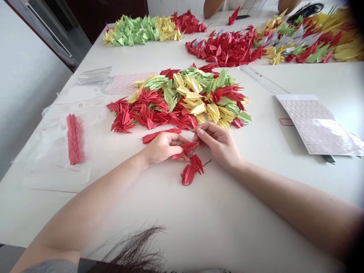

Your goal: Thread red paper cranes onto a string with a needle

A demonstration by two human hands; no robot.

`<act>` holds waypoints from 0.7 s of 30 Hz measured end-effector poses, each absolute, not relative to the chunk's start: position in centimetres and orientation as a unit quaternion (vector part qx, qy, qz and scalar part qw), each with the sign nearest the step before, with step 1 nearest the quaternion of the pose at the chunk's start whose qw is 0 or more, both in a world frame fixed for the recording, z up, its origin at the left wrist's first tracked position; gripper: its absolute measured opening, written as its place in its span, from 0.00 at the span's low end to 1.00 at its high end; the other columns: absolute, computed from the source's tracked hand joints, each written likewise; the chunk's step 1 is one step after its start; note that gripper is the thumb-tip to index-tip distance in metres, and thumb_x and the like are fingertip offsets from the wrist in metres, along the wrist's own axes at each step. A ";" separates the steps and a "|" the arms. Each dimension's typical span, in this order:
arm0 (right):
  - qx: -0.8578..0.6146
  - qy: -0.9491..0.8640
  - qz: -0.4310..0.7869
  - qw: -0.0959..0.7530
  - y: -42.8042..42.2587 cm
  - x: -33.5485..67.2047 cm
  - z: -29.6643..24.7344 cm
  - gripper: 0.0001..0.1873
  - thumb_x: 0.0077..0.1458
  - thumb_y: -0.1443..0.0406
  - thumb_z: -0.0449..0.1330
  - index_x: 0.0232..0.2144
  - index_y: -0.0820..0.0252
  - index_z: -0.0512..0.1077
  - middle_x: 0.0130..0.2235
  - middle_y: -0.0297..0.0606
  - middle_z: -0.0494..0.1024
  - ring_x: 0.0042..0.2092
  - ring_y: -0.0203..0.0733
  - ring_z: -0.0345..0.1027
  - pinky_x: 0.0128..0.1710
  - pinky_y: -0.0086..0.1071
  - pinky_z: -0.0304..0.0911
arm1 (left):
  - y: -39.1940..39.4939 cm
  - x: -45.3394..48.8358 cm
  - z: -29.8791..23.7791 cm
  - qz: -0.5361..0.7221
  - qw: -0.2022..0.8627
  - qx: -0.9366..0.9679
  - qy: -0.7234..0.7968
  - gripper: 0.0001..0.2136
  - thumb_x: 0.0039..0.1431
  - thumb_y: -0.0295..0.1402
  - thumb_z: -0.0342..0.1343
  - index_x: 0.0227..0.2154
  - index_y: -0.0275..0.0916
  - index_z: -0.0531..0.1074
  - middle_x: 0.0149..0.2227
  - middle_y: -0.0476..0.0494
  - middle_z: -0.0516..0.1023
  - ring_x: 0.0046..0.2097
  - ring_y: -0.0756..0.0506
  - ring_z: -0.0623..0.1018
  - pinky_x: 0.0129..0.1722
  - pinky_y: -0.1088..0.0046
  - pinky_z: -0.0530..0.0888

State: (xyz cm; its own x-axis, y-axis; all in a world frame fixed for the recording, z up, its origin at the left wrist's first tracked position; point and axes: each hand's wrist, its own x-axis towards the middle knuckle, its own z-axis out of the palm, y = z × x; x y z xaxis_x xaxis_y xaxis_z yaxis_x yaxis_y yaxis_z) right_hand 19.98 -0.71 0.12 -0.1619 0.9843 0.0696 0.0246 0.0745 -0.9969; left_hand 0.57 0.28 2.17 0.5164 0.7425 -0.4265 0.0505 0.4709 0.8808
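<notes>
My left hand (163,148) is closed on a folded red paper crane (187,148), gripped between thumb and fingers. Just to the right, my right hand (218,143) pinches with thumb and forefinger; what sits in that pinch is too small to make out, perhaps a thin thread or needle. Below the hands, red paper cranes (192,170) on a dark thread lie on the white table (182,220). Beyond my left hand rests a row of flat red folded paper (159,135). A large heap of red, yellow and green paper cranes (182,98) spreads behind both hands.
At left, a packed red strip of folded paper (74,139) lies on clear plastic bags (51,151). Label sheets (315,123) and a clear ruler (263,79) are at right. More crane piles (224,47) stand farther back, near another person's arms (212,7).
</notes>
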 end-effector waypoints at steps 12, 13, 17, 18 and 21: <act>-0.452 -0.578 0.502 0.458 -0.7 20.0 0.3 0.25 0.54 0.42 0.64 0.32 0.58 0.73 0.29 0.37 0.76 0.29 0.37 0.67 0.30 0.31 0.66 | 0.2 0.6 2.1 0.223 0.730 0.467 0.447 0.10 0.48 0.20 0.60 0.36 0.33 0.77 0.33 0.40 0.84 0.33 0.44 0.84 0.38 0.68 0.80; -0.453 -0.580 0.500 0.456 -0.6 20.0 0.3 0.25 0.54 0.42 0.64 0.32 0.58 0.73 0.29 0.37 0.76 0.29 0.36 0.67 0.30 0.31 0.66 | 0.2 0.6 2.2 0.222 0.730 0.466 0.447 0.10 0.48 0.20 0.60 0.36 0.33 0.77 0.32 0.41 0.84 0.33 0.44 0.84 0.37 0.69 0.80; -0.453 -0.588 0.493 0.454 -0.6 20.0 0.2 0.25 0.54 0.42 0.64 0.33 0.59 0.74 0.28 0.37 0.76 0.29 0.36 0.66 0.30 0.31 0.65 | 0.3 0.6 2.2 0.218 0.730 0.468 0.447 0.10 0.50 0.19 0.59 0.35 0.33 0.77 0.32 0.42 0.84 0.32 0.45 0.84 0.37 0.70 0.80; -0.452 -0.587 0.494 0.455 -0.6 20.0 0.2 0.25 0.54 0.42 0.64 0.33 0.59 0.74 0.28 0.36 0.76 0.29 0.36 0.66 0.29 0.31 0.65 | 0.3 0.6 2.2 0.218 0.730 0.468 0.448 0.10 0.50 0.19 0.59 0.36 0.33 0.77 0.32 0.42 0.84 0.32 0.45 0.84 0.36 0.71 0.80; -0.451 -0.577 0.503 0.458 -0.6 20.0 0.3 0.25 0.54 0.42 0.65 0.31 0.59 0.74 0.29 0.37 0.76 0.29 0.37 0.66 0.30 0.31 0.65 | 0.3 0.7 2.3 0.215 0.729 0.465 0.453 0.09 0.50 0.20 0.59 0.36 0.33 0.77 0.32 0.42 0.84 0.32 0.45 0.84 0.36 0.71 0.80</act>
